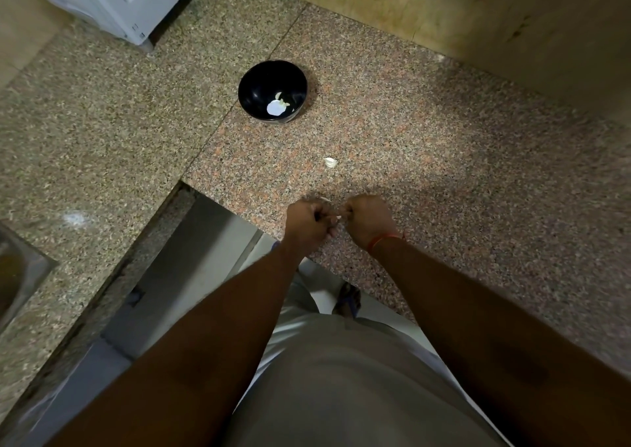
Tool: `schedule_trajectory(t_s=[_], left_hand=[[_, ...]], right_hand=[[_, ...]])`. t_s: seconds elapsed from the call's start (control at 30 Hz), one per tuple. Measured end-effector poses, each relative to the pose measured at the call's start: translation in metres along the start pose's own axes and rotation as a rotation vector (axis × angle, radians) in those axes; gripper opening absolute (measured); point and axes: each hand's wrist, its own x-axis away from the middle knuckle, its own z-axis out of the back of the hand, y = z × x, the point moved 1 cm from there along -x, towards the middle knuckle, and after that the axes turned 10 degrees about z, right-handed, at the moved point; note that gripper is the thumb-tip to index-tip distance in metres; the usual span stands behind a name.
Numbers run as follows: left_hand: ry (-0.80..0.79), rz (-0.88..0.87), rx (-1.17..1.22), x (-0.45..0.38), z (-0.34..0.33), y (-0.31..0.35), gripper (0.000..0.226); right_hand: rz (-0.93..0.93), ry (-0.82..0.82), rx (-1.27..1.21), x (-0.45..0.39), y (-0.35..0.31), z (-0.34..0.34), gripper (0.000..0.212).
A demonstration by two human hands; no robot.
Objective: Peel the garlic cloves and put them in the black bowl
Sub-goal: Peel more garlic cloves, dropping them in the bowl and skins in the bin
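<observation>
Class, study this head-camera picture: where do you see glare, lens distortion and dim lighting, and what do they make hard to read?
Head view: glare forms a bright white patch inside the black bowl, washing out its contents; the wide-angle lens bends the granite counter edges and stretches the forearms; dim light leaves the left hand and right hand dark, so the small pale piece pinched between them is barely readable.

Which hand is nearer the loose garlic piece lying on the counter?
Right. The right hand sits just below the garlic piece, slightly to its right. The left hand is a little farther, below and to its left.
</observation>
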Motion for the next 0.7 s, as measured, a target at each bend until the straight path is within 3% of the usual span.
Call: schedule_trajectory(t_s=[0.33,0.43,0.7], left_hand=[[-0.017,-0.075,-0.041,-0.003,0.0,0.0,0.007],[-0.017,-0.027,-0.029,-0.004,0.0,-0.003,0.006],[-0.034,0.067,0.172,-0.008,-0.006,0.0,0.01]], right_hand=[[0.038,0.045,0.022,0.009,0.006,-0.003,0.011],[-0.031,0.087,0.004,0.007,0.019,0.002,0.012],[0.089,0.019,0.026,0.0,0.019,0.001,0.02]])
